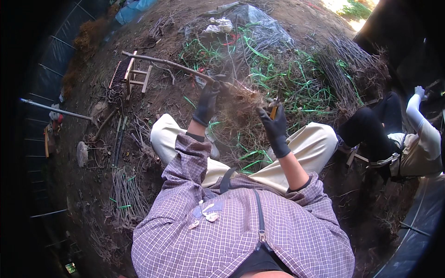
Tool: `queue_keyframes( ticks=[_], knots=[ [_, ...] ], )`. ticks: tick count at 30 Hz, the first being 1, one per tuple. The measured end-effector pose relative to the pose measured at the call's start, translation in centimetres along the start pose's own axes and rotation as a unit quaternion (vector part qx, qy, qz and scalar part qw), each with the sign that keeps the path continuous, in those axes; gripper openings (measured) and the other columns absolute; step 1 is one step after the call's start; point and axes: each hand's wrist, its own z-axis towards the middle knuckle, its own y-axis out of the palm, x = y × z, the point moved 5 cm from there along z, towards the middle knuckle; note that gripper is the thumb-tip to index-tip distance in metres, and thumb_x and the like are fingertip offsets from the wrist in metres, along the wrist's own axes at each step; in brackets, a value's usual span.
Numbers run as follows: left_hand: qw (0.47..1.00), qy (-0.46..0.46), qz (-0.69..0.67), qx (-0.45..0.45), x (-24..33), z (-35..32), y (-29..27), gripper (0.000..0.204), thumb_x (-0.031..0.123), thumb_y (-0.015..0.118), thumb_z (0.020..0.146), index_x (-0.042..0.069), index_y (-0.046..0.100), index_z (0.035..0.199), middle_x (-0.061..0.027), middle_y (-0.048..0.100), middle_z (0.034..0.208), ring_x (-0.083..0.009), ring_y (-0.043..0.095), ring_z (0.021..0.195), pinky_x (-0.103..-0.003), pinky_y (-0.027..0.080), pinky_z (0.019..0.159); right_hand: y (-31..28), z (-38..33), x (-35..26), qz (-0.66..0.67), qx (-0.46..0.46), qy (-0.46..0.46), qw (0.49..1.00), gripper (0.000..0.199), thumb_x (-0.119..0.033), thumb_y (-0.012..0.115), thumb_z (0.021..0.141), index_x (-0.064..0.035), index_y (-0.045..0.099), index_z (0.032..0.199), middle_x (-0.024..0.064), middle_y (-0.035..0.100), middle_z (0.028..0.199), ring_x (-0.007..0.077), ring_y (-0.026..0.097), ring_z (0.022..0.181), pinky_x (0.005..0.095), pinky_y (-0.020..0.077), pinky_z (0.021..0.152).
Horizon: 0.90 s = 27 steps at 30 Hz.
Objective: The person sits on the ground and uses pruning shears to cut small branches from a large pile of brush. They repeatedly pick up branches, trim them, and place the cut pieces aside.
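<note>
No readable text or numbers.

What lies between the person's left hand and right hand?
A tangle of brown roots lies between the gloved left hand and the gloved right hand; the head view shows this.

Jacket (169, 231): purple-and-white check, dark front zip (258, 208) with metal pull (262, 236), blue-grey patch (207, 209) plus white bits (212, 216) on left chest. Black shirt (262, 265) under it, black inner cuffs (299, 186). Cream trousers (313, 143), dark strap (226, 180) at waist. Left hand (208, 99) and right hand (275, 127): dark grey gloves (279, 144).

A long brown branch (168, 62) slants, left of a yellow-handled tool (274, 111)
</note>
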Motion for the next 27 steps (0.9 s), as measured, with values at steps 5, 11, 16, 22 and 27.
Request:
queue_keyframes(
  ticks=[5, 11, 16, 22, 27],
  knots=[
    [0.997, 0.026, -0.058, 0.038, -1.9, 0.0, -0.6, 0.032, 0.037, 0.049, 0.103, 0.009, 0.057, 0.115, 0.0036, 0.055, 0.080, -0.0060, 0.051, 0.071, -0.022, 0.044, 0.062, 2.8, 0.1, -2.2, -0.169, 0.005, -0.028, 0.985, 0.045, -0.031, 0.077, 0.079, -0.0043, 0.053, 0.104, 0.0138, 0.067, 0.088, 0.0319, 0.068, 0.078, 0.0423, 0.0524, 0.068],
    [0.950, 0.055, -0.091, 0.293, -2.1, 2.0, -10.1, 0.027, 0.039, 0.056, 0.099, 0.015, 0.055, 0.087, 0.0062, 0.052, 0.071, -0.0061, 0.046, 0.055, -0.022, 0.040, 0.050, 0.4, -4.0, 1.9, -0.014, -0.061, 0.008, 0.998, 0.035, -0.020, 0.075, 0.079, -0.0067, 0.053, 0.102, 0.0116, 0.067, 0.088, 0.0259, 0.068, 0.076, 0.0364, 0.0540, 0.070],
    [0.952, 0.091, -0.077, 0.282, 0.3, 1.7, -10.2, 0.019, 0.020, 0.054, 0.100, 0.006, 0.056, 0.087, 0.0001, 0.050, 0.075, -0.0128, 0.044, 0.066, -0.031, 0.041, 0.065, -0.7, -4.9, 2.8, -0.230, -0.210, -0.044, 0.949, 0.055, -0.044, 0.075, 0.080, -0.0056, 0.054, 0.114, 0.0165, 0.067, 0.092, 0.0350, 0.067, 0.081, 0.0414, 0.0532, 0.073],
    [0.928, 0.094, 0.296, 0.206, 1.3, 1.1, -9.0, 0.018, 0.006, 0.056, 0.092, 0.005, 0.043, 0.080, -0.0044, 0.042, 0.071, -0.0135, 0.040, 0.065, -0.032, 0.040, 0.063, 1.2, -0.5, -2.1, -0.214, -0.273, -0.015, 0.938, 0.060, -0.057, 0.064, 0.085, -0.0095, 0.060, 0.121, 0.0180, 0.068, 0.100, 0.0349, 0.067, 0.091, 0.0440, 0.0517, 0.079],
    [0.950, 0.190, 0.222, 0.110, 2.4, 0.7, -5.6, 0.012, 0.008, 0.053, 0.092, 0.006, 0.048, 0.081, -0.0079, 0.047, 0.068, -0.0209, 0.046, 0.057, -0.035, 0.041, 0.056, 2.4, -0.3, -1.4, -0.167, -0.344, 0.014, 0.924, 0.050, -0.053, 0.061, 0.088, -0.0072, 0.065, 0.107, 0.0183, 0.067, 0.088, 0.0353, 0.067, 0.086, 0.0430, 0.0510, 0.076]
  ],
)
